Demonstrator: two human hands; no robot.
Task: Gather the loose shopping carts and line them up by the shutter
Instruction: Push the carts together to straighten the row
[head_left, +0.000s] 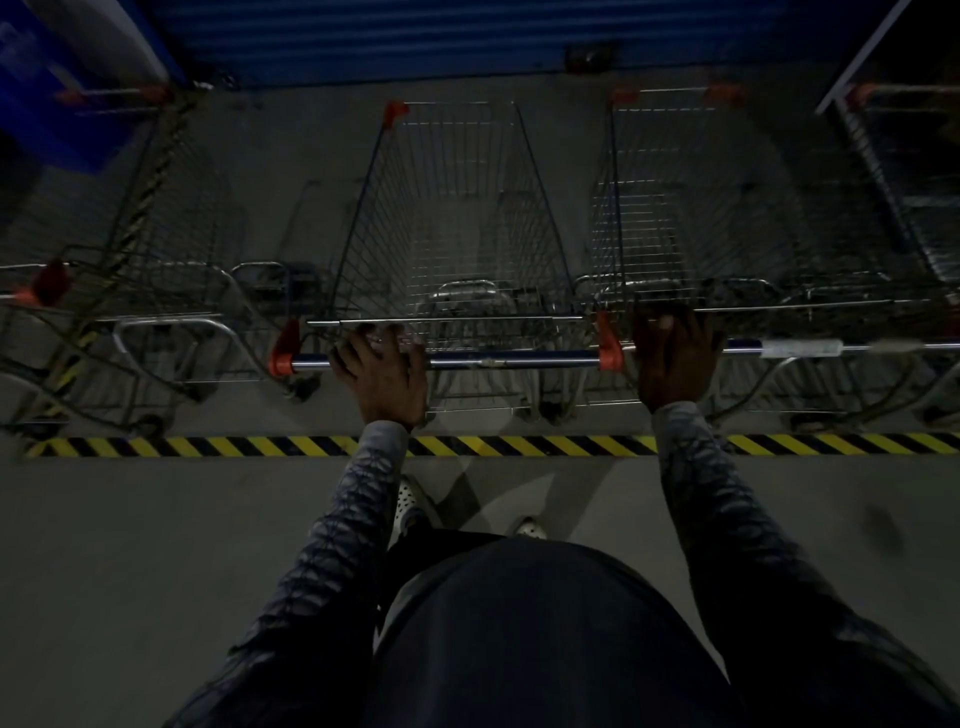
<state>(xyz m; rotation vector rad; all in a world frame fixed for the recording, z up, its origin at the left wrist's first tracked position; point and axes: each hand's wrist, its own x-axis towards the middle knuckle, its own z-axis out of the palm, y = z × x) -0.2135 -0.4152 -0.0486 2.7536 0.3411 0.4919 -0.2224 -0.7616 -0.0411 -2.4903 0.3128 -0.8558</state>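
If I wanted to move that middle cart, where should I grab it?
Take the middle cart by its handle bar, coming from the near side by the striped floor tape. The bar runs level between orange end caps, clear of the basket, so a hand can wrap it. The left hand grips it near its left end; the right hand holds the neighbouring cart's bar.

The light is dim. A grey concrete floor (156, 545) carries a yellow-and-black hazard stripe (493, 445) running left to right, and a blue ribbed shutter (415, 36) closes the far side. A pale post (862, 58) slants at upper right.
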